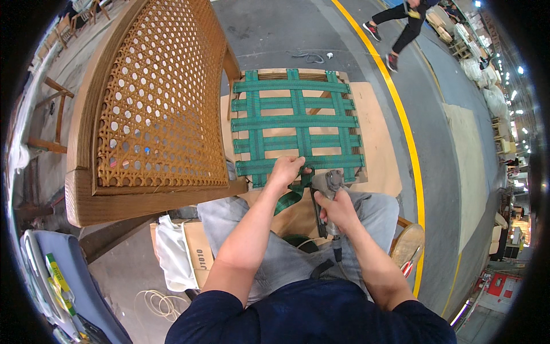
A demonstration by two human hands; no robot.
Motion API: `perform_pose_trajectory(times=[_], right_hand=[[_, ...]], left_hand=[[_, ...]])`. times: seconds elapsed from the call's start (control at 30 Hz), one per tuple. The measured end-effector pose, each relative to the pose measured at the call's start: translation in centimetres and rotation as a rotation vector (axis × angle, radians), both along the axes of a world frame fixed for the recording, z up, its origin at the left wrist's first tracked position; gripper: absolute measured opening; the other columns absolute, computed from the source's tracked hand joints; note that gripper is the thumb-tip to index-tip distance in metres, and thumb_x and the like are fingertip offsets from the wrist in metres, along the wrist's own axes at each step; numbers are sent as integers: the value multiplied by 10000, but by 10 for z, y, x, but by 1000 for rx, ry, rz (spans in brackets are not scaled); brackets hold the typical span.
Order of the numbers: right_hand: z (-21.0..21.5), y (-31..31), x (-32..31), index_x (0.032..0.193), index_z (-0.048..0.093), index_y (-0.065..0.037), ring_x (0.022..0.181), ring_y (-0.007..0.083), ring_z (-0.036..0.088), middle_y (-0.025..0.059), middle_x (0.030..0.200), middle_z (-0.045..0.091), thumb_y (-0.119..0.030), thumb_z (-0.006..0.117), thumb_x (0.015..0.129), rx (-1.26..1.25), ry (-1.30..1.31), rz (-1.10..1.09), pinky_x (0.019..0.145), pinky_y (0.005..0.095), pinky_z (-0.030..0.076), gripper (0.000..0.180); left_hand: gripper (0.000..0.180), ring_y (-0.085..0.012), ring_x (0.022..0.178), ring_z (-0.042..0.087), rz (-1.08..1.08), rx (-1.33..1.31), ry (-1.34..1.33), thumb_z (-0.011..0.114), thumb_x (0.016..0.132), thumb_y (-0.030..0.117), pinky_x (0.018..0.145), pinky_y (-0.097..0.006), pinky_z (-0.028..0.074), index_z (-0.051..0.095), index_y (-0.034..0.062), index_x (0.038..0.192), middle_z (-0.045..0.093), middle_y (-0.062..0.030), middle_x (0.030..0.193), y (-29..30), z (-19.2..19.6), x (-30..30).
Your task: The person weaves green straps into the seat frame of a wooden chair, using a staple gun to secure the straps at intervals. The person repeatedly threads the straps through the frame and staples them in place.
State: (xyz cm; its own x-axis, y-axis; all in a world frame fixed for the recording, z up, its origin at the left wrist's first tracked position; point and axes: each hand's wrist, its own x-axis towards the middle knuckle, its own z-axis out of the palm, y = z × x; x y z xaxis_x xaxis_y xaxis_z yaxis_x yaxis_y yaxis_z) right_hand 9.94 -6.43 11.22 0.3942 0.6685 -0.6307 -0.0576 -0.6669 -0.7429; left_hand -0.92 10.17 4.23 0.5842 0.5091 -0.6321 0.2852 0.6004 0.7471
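A wooden chair with a woven cane back point(163, 97) lies turned in front of me. Green webbing straps point(295, 123) cross each other over its seat frame. My left hand point(285, 174) pinches a green strap at the near edge of the seat. The strap's loose tail point(288, 200) hangs down from there in a loop. My right hand point(339, 209) is wrapped round a grey staple gun point(327, 182), its nose close to the strap at the frame edge. Whether the nose touches the frame I cannot tell. A hose runs down from the tool's handle.
A cardboard sheet point(375, 140) lies under the seat. Left of me are a cardboard box point(197, 252) with white cloth and a blue padded piece point(86, 275). Red-handled scissors point(407, 268) rest at my right. A person point(404, 23) walks past the yellow floor line point(409, 135).
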Motion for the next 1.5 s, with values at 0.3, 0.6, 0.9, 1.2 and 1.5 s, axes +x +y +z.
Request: perform_pose_trajectory(times=[0.3, 0.6, 0.9, 1.2, 1.5], right_hand=[[-1, 4, -11, 1048, 604, -43, 523, 86, 588, -10, 734, 616, -220, 733, 1010, 2, 19, 22, 435, 284, 459, 222], [64, -38, 37, 1094, 676, -20, 609, 160, 658, 46, 842, 687, -314, 762, 998, 104, -4, -243, 512, 323, 535, 321], [138, -271, 166, 1178, 611, -13, 643, 157, 655, 70, 923, 673, -378, 779, 975, 124, -255, -803, 543, 321, 538, 450], [36, -419, 198, 1176, 639, -80, 641, 177, 633, 65, 947, 672, -390, 730, 1004, 114, -39, -1184, 535, 349, 525, 366], [-25, -448, 232, 1199, 690, -122, 686, 166, 640, 74, 993, 704, -452, 747, 973, 38, 139, -1235, 626, 367, 534, 403]], left_hand=[[330, -112, 747, 585, -18, 22, -63, 608, 1061, 340, 628, -325, 457, 745, 41, 1077, 805, -28, 983, 4, -13, 0], [390, -128, 978, 655, -262, 208, 59, 653, 1036, 358, 854, -336, 511, 757, -5, 1131, 800, -51, 1040, -3, 4, -14], [430, -285, 1070, 710, -359, 609, 44, 753, 949, 254, 980, -386, 520, 687, -54, 1242, 758, -196, 1180, -76, 1, -29], [288, -174, 1121, 692, -142, 425, -86, 591, 1078, 130, 997, -324, 517, 674, -41, 1294, 745, -100, 1218, -100, -8, -34], [203, -250, 736, 701, -37, -88, -46, 604, 1073, 164, 670, -415, 611, 643, 29, 1219, 750, -159, 1077, -136, 5, -56]])
